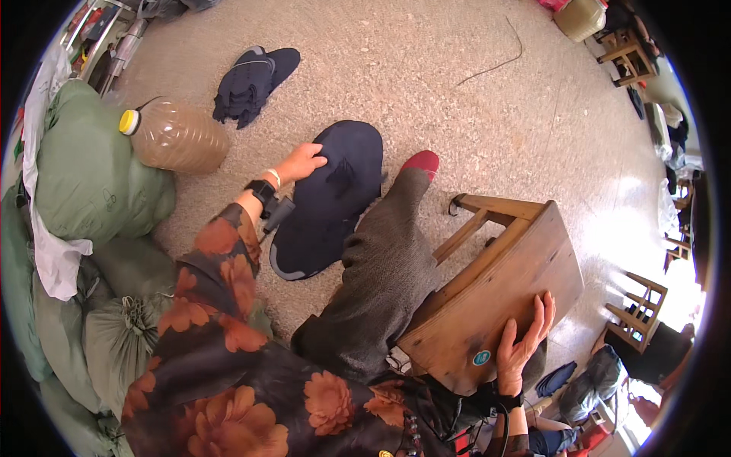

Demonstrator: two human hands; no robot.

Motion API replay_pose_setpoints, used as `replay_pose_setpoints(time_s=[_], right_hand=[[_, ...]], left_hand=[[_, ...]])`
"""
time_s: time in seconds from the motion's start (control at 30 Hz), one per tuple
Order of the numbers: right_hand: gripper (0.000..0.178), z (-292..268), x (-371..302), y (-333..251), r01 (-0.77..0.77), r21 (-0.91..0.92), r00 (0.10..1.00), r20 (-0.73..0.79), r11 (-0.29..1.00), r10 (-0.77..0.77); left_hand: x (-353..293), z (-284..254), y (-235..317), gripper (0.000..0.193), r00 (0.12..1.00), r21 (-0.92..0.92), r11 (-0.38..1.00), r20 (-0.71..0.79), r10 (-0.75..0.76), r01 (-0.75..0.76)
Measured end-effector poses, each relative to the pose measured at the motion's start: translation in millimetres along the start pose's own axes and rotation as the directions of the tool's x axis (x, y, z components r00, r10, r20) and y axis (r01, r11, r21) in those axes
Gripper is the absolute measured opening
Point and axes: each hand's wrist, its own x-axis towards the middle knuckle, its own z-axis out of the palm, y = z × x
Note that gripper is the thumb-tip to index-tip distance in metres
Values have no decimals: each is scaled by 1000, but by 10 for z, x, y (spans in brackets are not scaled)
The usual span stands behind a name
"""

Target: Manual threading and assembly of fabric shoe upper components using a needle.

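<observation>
— What's in hand here?

— The left hand [302, 162] lies flat, fingers spread, on the top edge of a big dark navy insole-shaped piece [329, 199] spread on the floor — pressing or steadying it rather than gripping. The right hand [524, 344] is clasped over the edge of a small wooden stool [499, 286], which is tipped onto its side beside the person's knee.

— So which step would you call it?

— I'd judge it the placing or smoothing of the dark piece, with the stool held back out of the way. The next move, I think, calls for a firmer hold at the piece's rim, since a flat palm can only slide it. Whether the fingertips curl under the edge I can't tell — the view bends there.

— And the surroundings?

— A speckled, gritty floor [426, 84]. Near the left hand, a brownish plastic jug with a yellow cap [175, 135] lies against stuffed green sacks [91, 175]. Farther off, a stack of similar dark pieces [251, 80]. A red shoe [421, 162] pokes out past the grey trouser leg [384, 266], and more wooden stools [638, 305] stand to the right, in bright light.
</observation>
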Motion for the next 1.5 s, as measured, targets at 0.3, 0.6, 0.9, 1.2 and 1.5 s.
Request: replay_pose_setpoints(time_s=[0.3, 0.6, 0.9, 1.2, 1.5], right_hand=[[60, -13, -16, 11, -41, -67, 999, 15, 997, 42], [60, -2, -30, 24, -50, -40, 999, 1, 998, 50], [53, -15, 5, 25, -13, -72, 1000, -10, 997, 13], [59, 9, -6, 62, -9, -80, 999, 44, 997, 12], [62, 17, -44, 100, -55, -100, 997, 57, 994, 61]], left_hand=[[266, 746, 583, 18, 914, 906, 123, 398, 76, -405], [109, 1247, 176, 21, 815, 818, 294, 318, 485, -494], [-855, 1111, -981, 26, 968, 453, 859, -181, -176, 241], [-1753, 1122, -2131, 65, 723, 226, 712, -434, -537, 665], [-1055, 1477, -1664, 74, 677, 329, 592, -365, -639, 736]])
